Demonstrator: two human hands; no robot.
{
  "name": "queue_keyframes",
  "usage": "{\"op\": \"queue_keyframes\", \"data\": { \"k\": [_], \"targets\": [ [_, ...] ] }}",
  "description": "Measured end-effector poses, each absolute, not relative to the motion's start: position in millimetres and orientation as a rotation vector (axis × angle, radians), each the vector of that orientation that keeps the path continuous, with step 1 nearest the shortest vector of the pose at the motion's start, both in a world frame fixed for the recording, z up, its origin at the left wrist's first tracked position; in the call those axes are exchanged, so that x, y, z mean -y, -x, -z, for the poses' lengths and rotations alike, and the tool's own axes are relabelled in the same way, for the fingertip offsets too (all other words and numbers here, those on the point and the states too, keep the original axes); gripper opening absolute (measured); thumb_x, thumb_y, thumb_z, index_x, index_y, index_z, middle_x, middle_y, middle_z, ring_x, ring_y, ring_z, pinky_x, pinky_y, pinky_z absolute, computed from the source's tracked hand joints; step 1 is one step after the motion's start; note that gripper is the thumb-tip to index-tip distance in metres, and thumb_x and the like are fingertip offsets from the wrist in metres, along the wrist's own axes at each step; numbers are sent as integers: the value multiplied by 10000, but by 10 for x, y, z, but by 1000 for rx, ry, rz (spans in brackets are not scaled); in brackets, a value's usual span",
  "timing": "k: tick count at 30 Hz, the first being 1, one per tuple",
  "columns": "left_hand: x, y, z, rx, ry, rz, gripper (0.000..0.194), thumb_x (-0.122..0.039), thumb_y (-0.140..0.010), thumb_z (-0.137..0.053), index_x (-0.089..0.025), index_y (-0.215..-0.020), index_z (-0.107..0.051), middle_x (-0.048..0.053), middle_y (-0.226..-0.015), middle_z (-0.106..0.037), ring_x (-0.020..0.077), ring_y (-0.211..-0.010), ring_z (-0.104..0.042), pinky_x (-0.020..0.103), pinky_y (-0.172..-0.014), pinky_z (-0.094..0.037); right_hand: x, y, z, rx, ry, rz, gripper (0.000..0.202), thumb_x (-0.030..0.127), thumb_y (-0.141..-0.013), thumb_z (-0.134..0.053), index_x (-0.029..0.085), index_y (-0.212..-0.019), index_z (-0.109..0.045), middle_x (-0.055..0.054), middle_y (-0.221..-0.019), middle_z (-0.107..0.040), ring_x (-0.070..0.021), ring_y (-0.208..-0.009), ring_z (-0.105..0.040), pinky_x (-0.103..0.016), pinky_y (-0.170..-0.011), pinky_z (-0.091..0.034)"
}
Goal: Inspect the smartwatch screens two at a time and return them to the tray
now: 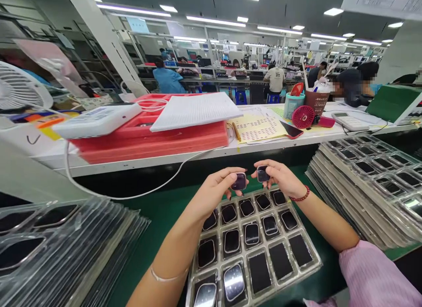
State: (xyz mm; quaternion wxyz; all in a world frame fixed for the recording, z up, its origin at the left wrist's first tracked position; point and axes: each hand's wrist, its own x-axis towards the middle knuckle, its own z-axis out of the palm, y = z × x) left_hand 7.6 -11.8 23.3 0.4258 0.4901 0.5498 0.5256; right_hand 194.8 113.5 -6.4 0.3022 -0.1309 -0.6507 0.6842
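Note:
My left hand (221,183) pinches a smartwatch case (239,181) with a dark glass face and a pale metal rim. A similar smartwatch case (263,173) is between the thumb and fingers of my right hand (277,174). Both are held up just above the far edge of a clear plastic tray (244,255) on the green mat. Square watch cases (252,233) lie face up in most of its pockets. Several pockets nearer me on the right show only black padding (281,261).
Stacked clear trays with watch cases stand left (82,250) and right (349,188). Behind, a white shelf (211,156) carries red foam trays (151,144), a notebook (198,110), a phone (292,130) and cups (316,102). A white cable (158,193) droops from it. People sit at benches beyond.

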Motion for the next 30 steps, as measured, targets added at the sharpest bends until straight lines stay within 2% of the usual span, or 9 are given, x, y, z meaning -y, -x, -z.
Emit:
{"op": "queue_keyframes", "data": {
  "k": [3,7,13,16,21,25,30],
  "targets": [
    [112,-77,-161,-1382,-1241,-1296,437,-530,-822,-660,-140,-1017,-688,75,-858,-714,129,-590,-635,222,-516,-385,-1126,-1951,72,1710,388,-1791,359,472,-875,-660,149,-1029,-675,-75,-858,-733,-103,-570,-577,-203,-500,-493],
    [121,-85,-143,-1326,-1195,-1294,486,-532,-811,-664,-143,-1102,-662,90,-938,-702,166,-689,-663,229,-514,-425,-1117,-1954,63,1720,366,-1836,316,374,-867,-630,151,-1088,-667,-81,-947,-736,-93,-579,-594,-187,-497,-478],
    [127,-108,-161,-1339,-1234,-1303,454,-287,-747,-709,-140,-1167,-624,69,-954,-689,171,-744,-667,220,-521,-445,-1108,-1959,73,1792,341,-1818,415,204,-815,-602,166,-1228,-619,-91,-1091,-714,-112,-681,-639,-201,-549,-530],
    [143,-118,-156,-1322,-1253,-1322,440,-250,-746,-696,-134,-1163,-615,75,-964,-696,159,-727,-662,212,-522,-432,-1066,-1973,65,1776,321,-1854,450,216,-837,-629,185,-1285,-600,-101,-1148,-697,-123,-731,-646,-212,-574,-554],
    [177,-116,-148,-1306,-1269,-1343,424,-260,-763,-673,-135,-1166,-629,78,-931,-685,149,-686,-651,213,-507,-413,-1008,-2026,54,1628,281,-1983,574,297,-881,-688,290,-1427,-512,-102,-1367,-583,-162,-920,-662,-274,-724,-602],
    [189,-107,-171,-1301,-1265,-1316,435,-265,-766,-670,-134,-1179,-632,107,-976,-696,159,-697,-653,227,-517,-400,-1049,-2060,36,1576,326,-2015,573,338,-856,-754,313,-1393,-556,-97,-1307,-611,-130,-787,-631,-227,-617,-576],
    [208,-116,-172,-1292,-1274,-1296,409,-288,-808,-651,-143,-1190,-625,103,-998,-689,149,-715,-658,215,-518,-406,-1060,-2071,11,1497,422,-2071,507,350,-753,-842,238,-1221,-684,-93,-1138,-669,-82,-607,-545,-181,-493,-495]
  ]
}}
